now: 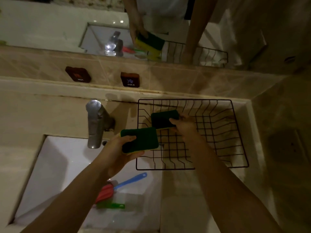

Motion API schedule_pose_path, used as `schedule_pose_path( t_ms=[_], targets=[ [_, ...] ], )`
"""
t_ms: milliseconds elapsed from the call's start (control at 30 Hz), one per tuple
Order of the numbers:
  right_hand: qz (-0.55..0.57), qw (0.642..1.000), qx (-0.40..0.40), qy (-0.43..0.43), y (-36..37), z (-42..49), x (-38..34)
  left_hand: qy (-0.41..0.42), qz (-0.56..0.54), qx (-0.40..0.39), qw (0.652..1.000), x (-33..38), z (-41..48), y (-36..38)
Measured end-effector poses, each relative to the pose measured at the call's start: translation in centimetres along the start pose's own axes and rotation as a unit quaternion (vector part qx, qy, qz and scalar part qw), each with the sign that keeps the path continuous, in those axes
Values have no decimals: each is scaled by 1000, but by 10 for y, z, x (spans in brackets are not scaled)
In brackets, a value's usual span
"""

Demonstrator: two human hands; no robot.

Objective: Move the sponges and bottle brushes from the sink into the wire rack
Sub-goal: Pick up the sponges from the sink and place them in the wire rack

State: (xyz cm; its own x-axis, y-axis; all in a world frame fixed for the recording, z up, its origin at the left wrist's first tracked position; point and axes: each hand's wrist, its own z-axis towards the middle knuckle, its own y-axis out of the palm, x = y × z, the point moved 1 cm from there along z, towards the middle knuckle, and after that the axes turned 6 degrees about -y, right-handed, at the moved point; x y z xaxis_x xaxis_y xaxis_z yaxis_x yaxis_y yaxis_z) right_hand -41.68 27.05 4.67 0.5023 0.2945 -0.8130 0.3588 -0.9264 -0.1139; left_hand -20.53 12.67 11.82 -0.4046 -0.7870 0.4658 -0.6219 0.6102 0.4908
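My left hand (116, 152) grips a green-and-yellow sponge (141, 140) over the left rim of the black wire rack (239, 132). My right hand (183, 125) holds a second green sponge (163, 119) inside the rack, near its back left corner. In the white sink (55, 165) below lie a blue-handled bottle brush (133, 179) with a red head (105, 193) and a green-handled brush (112, 206), partly hidden by my left forearm.
A chrome tap (95, 123) stands behind the sink, left of the rack. HOT (78, 74) and COLD (130, 79) tags sit on the tiled wall. A mirror (151, 31) above reflects the scene. The rack rests on the beige counter (185, 199) against the right wall.
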Motion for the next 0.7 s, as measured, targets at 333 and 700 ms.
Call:
schedule_pose_path(
  t_ms=[333,700],
  targets=[
    [-396,911,16,-113,18,6,11,1,-32,2,999,-7,6,-3],
    [-96,930,-350,-56,-5,-76,-23,40,3,12,999,-9,2,20]
  ],
)
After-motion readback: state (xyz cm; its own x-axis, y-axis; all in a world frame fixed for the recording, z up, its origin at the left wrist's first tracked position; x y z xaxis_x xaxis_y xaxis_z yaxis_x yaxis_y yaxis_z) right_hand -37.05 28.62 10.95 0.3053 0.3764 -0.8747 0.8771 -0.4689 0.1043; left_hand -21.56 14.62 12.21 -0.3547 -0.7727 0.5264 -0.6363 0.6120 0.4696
